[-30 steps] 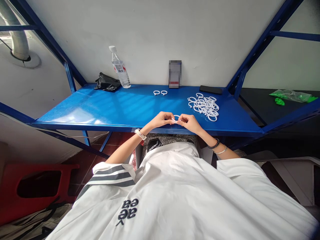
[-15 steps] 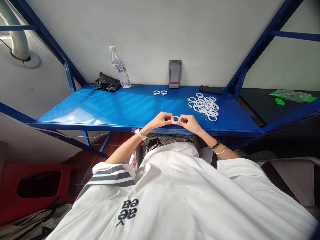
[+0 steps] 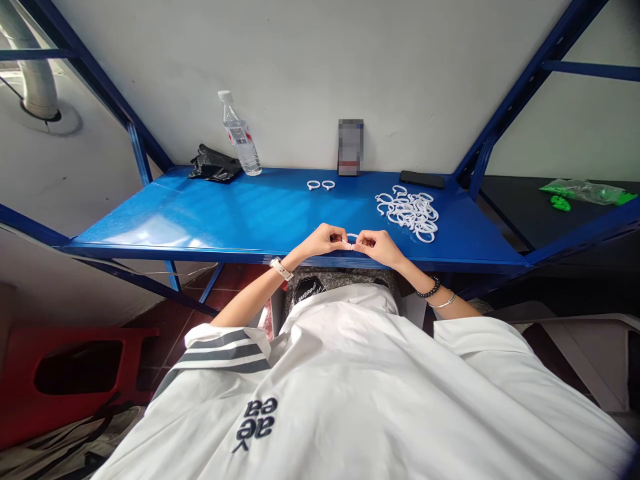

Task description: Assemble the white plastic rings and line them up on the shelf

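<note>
Between my two hands, above the front edge of the blue table [image 3: 240,220], is a white plastic ring [image 3: 352,235]. My left hand [image 3: 324,239] pinches it from the left, and my right hand [image 3: 377,247] pinches it from the right. The fingertips nearly meet at the ring's near side and hide most of it. A pile of white rings [image 3: 410,213] lies to the right of my right hand. Farther back, two separate white rings lie side by side, a left one [image 3: 313,185] and a right one [image 3: 328,185], each with a small tab.
Along the wall stand a water bottle [image 3: 241,140] and a small blurred box [image 3: 351,148]. A black plastic bag [image 3: 215,165] lies beside the bottle, and a black phone [image 3: 421,179] behind the pile. Blue metal posts [image 3: 140,150] frame the table. A red stool [image 3: 125,373] is at lower left.
</note>
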The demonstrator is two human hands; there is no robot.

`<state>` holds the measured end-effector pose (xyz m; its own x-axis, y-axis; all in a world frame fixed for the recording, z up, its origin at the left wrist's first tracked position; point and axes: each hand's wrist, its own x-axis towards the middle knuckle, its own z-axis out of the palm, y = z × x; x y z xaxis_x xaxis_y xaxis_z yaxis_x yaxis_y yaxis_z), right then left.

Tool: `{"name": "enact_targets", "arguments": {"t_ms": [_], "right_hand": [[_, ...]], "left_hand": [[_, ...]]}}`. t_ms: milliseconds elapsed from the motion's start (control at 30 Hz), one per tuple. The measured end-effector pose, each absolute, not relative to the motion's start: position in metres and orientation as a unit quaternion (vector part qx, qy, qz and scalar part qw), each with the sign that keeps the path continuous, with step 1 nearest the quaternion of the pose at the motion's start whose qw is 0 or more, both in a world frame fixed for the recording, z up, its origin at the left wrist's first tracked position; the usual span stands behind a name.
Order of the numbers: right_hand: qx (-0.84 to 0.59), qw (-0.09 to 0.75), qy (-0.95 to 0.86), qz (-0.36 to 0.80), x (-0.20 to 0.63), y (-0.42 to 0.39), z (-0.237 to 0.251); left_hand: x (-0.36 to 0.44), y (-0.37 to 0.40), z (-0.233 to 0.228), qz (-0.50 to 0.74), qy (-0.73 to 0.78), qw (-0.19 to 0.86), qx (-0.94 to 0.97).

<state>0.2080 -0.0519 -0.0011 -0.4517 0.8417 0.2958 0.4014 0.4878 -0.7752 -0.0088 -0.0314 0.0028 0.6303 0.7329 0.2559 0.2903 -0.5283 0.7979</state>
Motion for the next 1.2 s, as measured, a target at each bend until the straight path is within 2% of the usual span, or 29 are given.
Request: {"name": "enact_targets", "arguments": {"t_ms": [833,1200], "right_hand": [[-0.404,0.34,-0.804,0.273,0.2086,-0.0521,-0.0019],[-0.392,0.345,-0.792,0.318,0.2096,-0.0505,-0.0017]], "left_hand": [[-0.0085,-0.0337,0.0036,0.29,0.306,0.369,0.828],[-0.0071,-0.0357,0.009,0.296,0.297,0.396,0.817]]}}
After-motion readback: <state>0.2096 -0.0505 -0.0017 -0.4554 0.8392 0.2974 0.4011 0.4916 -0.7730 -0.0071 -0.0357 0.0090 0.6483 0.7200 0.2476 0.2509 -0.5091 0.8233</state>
